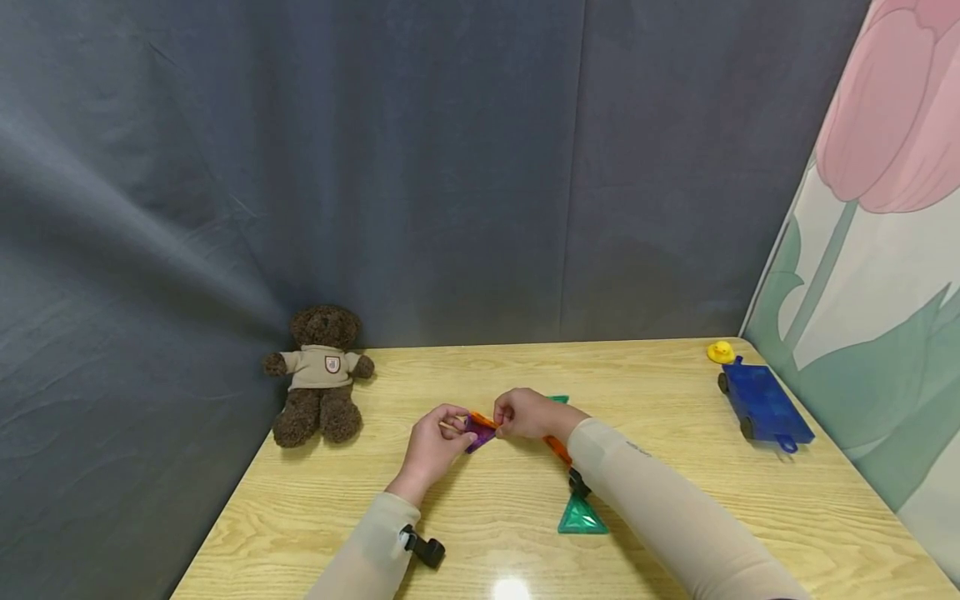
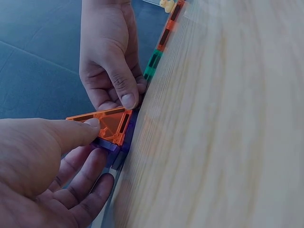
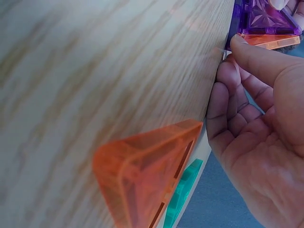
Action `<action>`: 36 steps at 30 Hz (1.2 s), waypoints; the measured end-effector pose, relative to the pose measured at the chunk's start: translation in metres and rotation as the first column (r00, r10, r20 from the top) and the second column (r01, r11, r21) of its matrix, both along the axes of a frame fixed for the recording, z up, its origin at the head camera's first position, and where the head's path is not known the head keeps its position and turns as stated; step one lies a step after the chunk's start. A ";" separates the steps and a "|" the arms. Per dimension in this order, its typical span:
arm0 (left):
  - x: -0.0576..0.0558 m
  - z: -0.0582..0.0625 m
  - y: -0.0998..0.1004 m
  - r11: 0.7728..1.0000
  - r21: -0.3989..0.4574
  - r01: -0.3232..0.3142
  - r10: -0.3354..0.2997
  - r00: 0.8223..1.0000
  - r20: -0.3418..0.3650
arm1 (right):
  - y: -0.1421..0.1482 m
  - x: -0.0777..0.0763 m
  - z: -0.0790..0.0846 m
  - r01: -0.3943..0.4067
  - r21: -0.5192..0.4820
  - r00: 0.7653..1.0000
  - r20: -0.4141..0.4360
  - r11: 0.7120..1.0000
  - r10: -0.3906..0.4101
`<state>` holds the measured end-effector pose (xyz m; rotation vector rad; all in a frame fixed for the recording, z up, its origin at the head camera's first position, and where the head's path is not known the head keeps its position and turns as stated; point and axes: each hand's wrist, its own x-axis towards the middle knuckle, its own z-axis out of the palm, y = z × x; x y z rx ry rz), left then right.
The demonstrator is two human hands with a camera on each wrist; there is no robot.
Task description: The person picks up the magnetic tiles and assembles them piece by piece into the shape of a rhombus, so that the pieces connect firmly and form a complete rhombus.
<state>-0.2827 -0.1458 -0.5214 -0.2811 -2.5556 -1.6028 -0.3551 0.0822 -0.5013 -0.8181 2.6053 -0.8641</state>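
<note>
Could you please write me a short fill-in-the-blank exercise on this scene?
1. The person's left grip holds a purple tile together with an ____ one.
2. The small duck is coloured ____.
3. The wheeled cart is coloured ____.
4. The triangle lowest in the head view is ____.

Missing words: orange; yellow; blue; green.

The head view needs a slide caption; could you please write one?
Hands handle purple and orange tiles at a wooden table, a teddy bear at left.
</note>
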 end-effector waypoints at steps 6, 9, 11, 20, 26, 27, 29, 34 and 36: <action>0.000 0.000 0.001 1.000 -0.013 0.005 -0.005 1.000 0.008 | 0.000 0.001 0.001 -0.009 -0.013 1.000 -0.004 1.000 0.009; 0.000 0.001 0.001 1.000 -0.008 0.015 -0.015 1.000 0.014 | 0.000 0.001 0.002 -0.013 -0.014 1.000 -0.008 1.000 0.013; 0.000 0.002 0.001 1.000 -0.004 0.021 -0.021 1.000 0.020 | 0.000 0.001 0.002 -0.012 -0.012 1.000 -0.007 1.000 0.012; -0.001 0.001 0.000 0.999 -0.014 0.031 -0.031 0.999 0.016 | 0.000 0.000 0.002 -0.014 -0.009 1.000 -0.007 1.000 0.014; 0.000 0.000 -0.001 0.999 -0.015 0.032 -0.032 0.999 0.018 | 0.001 0.000 0.003 -0.020 -0.003 1.000 0.003 1.000 0.020; -0.001 0.000 -0.001 0.999 -0.015 0.031 -0.030 0.999 0.020 | 0.001 0.000 0.004 -0.022 -0.006 1.000 0.006 1.000 0.022; -0.001 -0.001 -0.001 0.999 -0.018 0.027 -0.026 0.999 0.019 | 0.003 0.001 0.005 -0.026 -0.015 0.999 0.019 1.000 0.026; -0.001 -0.002 -0.001 0.999 -0.028 0.021 -0.021 1.000 0.008 | 0.006 0.003 0.010 -0.033 -0.057 0.997 0.064 0.998 0.037; -0.001 -0.002 -0.002 0.999 -0.031 0.020 -0.020 1.000 0.005 | 0.008 0.004 0.013 -0.038 -0.071 0.996 0.082 0.997 0.043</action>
